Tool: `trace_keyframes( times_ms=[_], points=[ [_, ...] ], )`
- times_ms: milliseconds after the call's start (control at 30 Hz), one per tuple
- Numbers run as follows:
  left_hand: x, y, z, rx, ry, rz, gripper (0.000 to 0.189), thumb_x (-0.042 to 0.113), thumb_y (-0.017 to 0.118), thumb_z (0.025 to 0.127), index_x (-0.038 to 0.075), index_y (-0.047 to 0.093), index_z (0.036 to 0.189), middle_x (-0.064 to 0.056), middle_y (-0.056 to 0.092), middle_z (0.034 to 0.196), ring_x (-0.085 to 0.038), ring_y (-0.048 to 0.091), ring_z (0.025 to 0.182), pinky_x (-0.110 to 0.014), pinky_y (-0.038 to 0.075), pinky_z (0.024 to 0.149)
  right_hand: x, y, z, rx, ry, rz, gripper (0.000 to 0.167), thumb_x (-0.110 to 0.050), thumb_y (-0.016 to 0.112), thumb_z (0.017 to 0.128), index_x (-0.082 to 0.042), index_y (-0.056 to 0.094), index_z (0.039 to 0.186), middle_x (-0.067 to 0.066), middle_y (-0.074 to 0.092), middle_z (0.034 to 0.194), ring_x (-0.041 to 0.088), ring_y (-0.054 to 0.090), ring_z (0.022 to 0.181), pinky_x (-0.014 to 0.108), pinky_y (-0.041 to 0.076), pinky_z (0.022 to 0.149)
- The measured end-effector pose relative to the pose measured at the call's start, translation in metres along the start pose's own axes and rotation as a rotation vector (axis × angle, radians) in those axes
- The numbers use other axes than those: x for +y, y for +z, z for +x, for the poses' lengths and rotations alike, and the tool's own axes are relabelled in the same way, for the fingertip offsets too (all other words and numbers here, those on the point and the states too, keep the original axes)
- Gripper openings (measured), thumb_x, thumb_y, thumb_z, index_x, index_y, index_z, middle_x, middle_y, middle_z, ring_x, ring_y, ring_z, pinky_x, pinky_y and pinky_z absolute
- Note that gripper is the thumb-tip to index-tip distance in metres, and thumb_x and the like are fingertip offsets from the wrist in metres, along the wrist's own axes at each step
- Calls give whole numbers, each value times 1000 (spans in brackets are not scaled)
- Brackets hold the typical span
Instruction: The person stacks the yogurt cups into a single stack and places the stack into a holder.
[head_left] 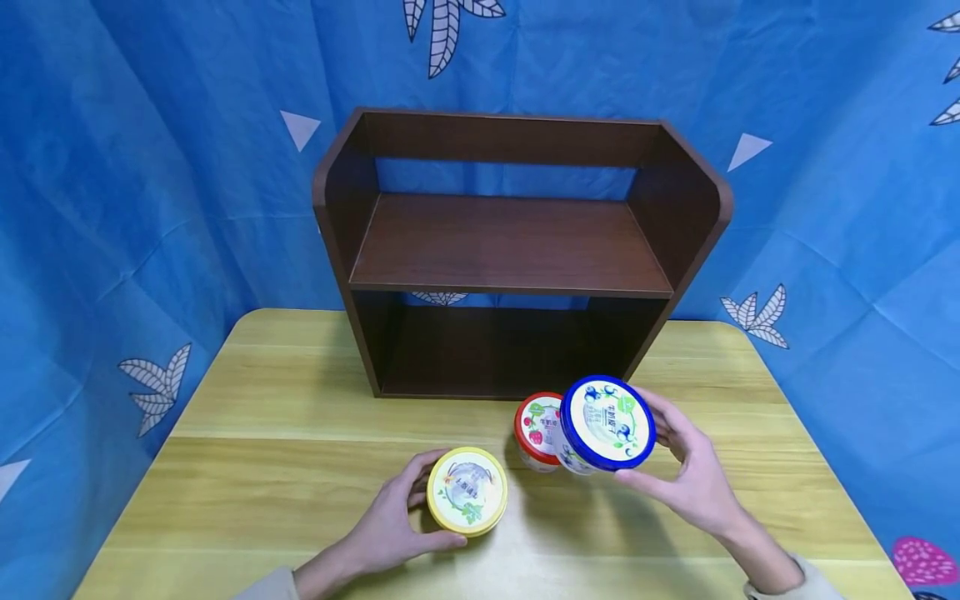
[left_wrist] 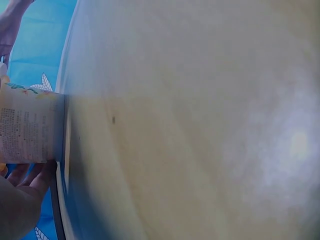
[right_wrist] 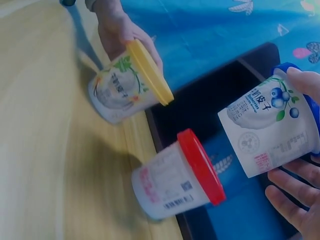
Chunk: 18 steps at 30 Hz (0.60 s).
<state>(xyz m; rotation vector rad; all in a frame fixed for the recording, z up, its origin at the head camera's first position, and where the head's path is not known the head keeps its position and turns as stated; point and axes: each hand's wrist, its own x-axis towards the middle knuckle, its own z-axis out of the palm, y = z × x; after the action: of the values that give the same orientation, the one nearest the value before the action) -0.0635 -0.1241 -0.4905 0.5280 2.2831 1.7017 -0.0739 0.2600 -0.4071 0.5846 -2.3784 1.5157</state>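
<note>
Blue-lidded tub [head_left: 607, 423] in its grip, the right hand [head_left: 693, 475] holds that cup clear of the worktop [head_left: 300, 475], thumb on the near side and fingers round the far one. It hangs beside and above the red-lidded tub [head_left: 536, 429], covering part of its lid in the head view. The red-lidded tub stands upright on the worktop, just in front of the dark brown shelf unit [head_left: 510, 242], with no hand on it. The left hand [head_left: 397, 521] curls round the yellow-lidded tub [head_left: 467, 492], nearer the person and to the left of the other two; whether its base rests on the wood or hovers slightly is hard to tell, since the left wrist view catches only part of the cup at its edge.

Handling the blue-lidded tub well seems to call for fingers set on the cup wall, so that the load does not hang from the lid alone, and for a light squeeze, as the sides look easy to dent. It probably needs a little sideways clearance before any lowering, because the red-lidded tub sits so close that a straight drop could knock it. For the left hand, an even pinch across the cup with the lid level looks best, and moving one hand at a time would help.
</note>
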Motion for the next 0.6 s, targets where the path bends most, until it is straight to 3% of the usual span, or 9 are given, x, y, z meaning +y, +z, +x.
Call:
trace_keyframes(
  times_ms=[200,600],
  points=[
    [-1,0,0,0,1,-5,101,31,98,73,18,42,155,-4,58,152,-8,57,135,-25,55,112,-3,10,0,-17,-25,57,95,16,85,68,0,48,153,-18,63,146,-4,62,126,11,53,97],
    [-1,1,1,4,-16,-7,101,30,99,71,18,42,155,-4,59,152,-10,58,135,-24,56,111,-11,26,2,-67,28,49,94,9,88,72,-10,48,155,-19,62,147,-3,62,127,19,57,97]
  ],
)
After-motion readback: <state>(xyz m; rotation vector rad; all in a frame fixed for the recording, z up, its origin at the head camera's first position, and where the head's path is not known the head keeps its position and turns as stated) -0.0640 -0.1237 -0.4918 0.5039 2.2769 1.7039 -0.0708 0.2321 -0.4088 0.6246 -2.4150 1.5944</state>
